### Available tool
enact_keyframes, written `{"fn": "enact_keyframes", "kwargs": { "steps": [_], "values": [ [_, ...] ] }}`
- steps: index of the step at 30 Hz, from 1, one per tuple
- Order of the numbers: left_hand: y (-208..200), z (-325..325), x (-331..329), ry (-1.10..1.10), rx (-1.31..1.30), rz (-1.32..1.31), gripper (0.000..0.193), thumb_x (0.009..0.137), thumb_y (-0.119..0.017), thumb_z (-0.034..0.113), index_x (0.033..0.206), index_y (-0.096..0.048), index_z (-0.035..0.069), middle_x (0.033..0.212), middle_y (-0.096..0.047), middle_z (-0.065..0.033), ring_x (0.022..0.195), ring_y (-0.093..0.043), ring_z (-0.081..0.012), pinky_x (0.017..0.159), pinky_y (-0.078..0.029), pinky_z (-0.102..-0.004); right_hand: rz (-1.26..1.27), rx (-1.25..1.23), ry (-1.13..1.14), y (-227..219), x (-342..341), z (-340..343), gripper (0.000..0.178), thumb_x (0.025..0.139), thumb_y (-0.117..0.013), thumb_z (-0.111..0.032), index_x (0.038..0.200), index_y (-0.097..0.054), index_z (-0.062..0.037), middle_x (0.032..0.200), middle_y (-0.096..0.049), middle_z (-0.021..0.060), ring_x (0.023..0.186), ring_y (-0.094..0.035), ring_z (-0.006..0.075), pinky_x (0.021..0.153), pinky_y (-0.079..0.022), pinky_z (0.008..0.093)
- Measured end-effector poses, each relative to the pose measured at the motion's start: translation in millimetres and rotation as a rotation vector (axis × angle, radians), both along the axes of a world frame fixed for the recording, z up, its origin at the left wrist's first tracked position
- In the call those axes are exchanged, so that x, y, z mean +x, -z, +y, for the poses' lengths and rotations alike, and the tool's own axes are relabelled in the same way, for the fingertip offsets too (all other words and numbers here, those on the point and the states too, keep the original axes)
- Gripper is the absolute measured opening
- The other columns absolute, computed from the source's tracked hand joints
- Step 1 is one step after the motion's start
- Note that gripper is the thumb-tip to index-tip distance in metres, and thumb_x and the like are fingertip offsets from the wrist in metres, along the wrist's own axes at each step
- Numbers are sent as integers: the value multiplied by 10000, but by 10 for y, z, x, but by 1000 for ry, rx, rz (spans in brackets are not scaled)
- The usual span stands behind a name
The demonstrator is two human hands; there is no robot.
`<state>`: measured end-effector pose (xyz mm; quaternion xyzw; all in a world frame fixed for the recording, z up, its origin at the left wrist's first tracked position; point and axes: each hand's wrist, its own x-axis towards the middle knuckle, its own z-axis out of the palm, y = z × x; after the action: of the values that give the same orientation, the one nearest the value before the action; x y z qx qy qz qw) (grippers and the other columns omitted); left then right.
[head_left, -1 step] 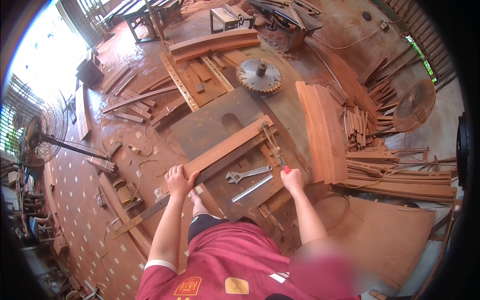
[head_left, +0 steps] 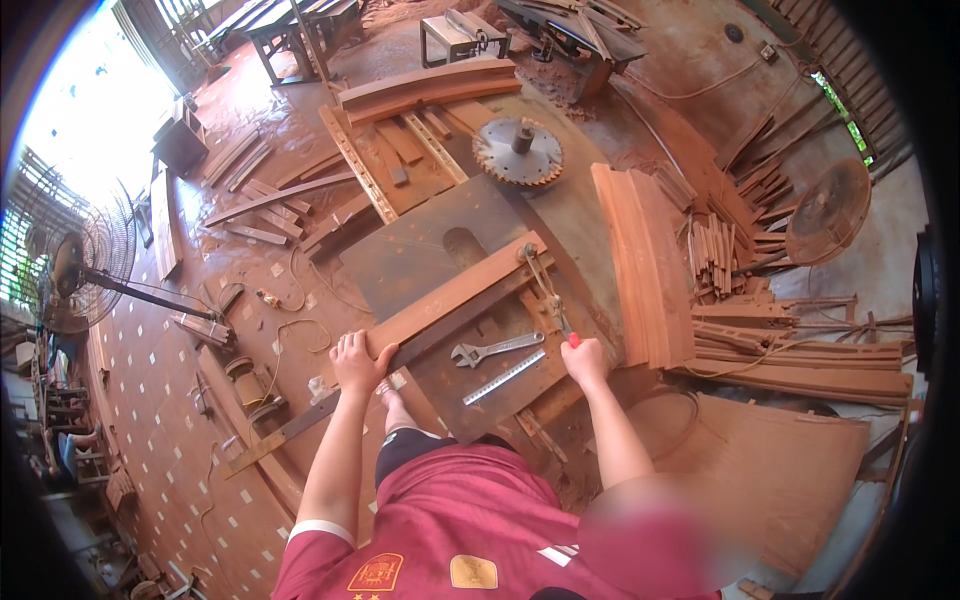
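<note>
left hand [head_left: 360, 364]: half open over the wooden board's [head_left: 455, 290] near end; firmness unclear
right hand [head_left: 585, 360]: closed round a red-handled tool [head_left: 574, 340]
wooden board: slantwise across the metal table [head_left: 400, 262]
handling: best steady the board, work the handle evenly
hard to see: left palm; where tool meets metal linkage [head_left: 541, 278]

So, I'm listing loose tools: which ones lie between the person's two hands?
In the head view, an adjustable wrench and, below it, a ruler lie between the left hand and the right hand.
</note>
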<state>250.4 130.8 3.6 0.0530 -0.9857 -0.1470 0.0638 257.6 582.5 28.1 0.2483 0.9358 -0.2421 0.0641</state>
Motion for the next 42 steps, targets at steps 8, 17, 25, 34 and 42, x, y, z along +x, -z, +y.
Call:
{"fn": "enact_keyframes", "kwargs": {
  "steps": [8, 17, 25, 34, 42],
  "values": [
    [32, 123, 9, -39, 0, 68, 834, 836, -726, 702, 1257, -651, -13, 1244, -677, -209, 1236, -595, -375, 1098, -375, -502, -108, 10, 74, -151, -119, -68, 402, 837, -708, -369, 757, -751, 22, 783, -714, 281, 823, -728, 457, 760, -566, 529],
    [72, 56, -15, 10, -4, 33, 839, 829, -726, 708, 1256, -652, -11, 1227, -685, -192, 1183, -618, -370, 1072, -394, -493, -22, 24, 57, -33, -86, -47, 396, 835, -698, -356, 752, -742, 28, 728, -683, 289, 762, -714, 475, 713, -548, 544],
    [10, -53, -297, -2, -33, 39, 827, 835, -722, 706, 1249, -656, -7, 1204, -690, -178, 1182, -623, -350, 1065, -404, -487, -41, -3, 19, -23, -375, -175, 454, 835, -692, -395, 790, -755, 52, 802, -708, 317, 841, -731, 483, 770, -576, 557],
    [16, -256, -685, -21, -49, 46, 809, 846, -727, 683, 1255, -652, -11, 1202, -683, -173, 1191, -610, -352, 1077, -400, -475, 30, -34, -3, 4, -752, -402, 417, 851, -677, -341, 729, -712, 57, 716, -662, 313, 765, -710, 481, 709, -536, 542],
    [-79, -388, -946, -36, -35, 18, 812, 847, -720, 688, 1261, -656, -8, 1216, -682, -174, 1195, -608, -354, 1080, -400, -469, 23, -24, -16, -28, -1021, -554, 435, 833, -716, -374, 761, -744, 55, 750, -694, 307, 806, -732, 467, 741, -565, 539]
  ]
}}
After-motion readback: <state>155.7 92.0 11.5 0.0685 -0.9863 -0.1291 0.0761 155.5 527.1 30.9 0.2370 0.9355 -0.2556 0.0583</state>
